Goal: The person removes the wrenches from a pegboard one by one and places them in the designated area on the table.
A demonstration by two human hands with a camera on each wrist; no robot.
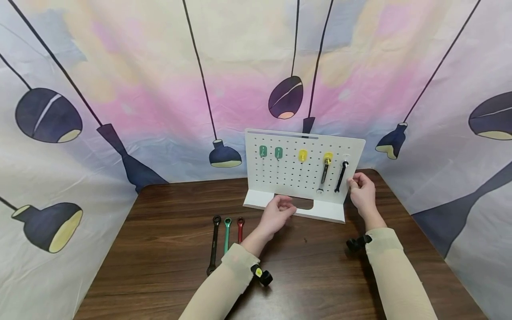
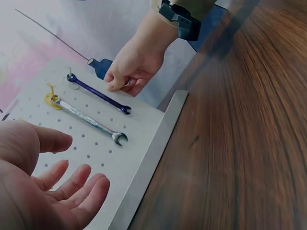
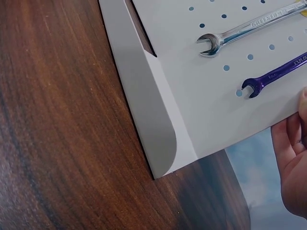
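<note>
A white pegboard [image 1: 292,171] stands upright on its flat base at the back of the table. My right hand [image 1: 363,193] pinches its right edge; in the right wrist view part of that hand [image 3: 295,158] is cut off. My left hand [image 1: 276,215] is at the front of the base, fingers loosely bent and holding nothing, as the left wrist view shows of the hand [image 2: 62,187]. A silver wrench [image 2: 88,120] hangs from a yellow hook [image 1: 328,155]. To its right hangs a dark purple wrench [image 3: 273,79] on a clear hook.
Two green hooks [image 1: 262,151] and another yellow hook [image 1: 302,155] on the board carry nothing. Left of my left forearm, a black wrench [image 1: 214,244], a green wrench [image 1: 227,233] and a red wrench [image 1: 240,229] lie on the wooden table [image 1: 160,249]. A patterned curtain [image 1: 160,89] hangs behind.
</note>
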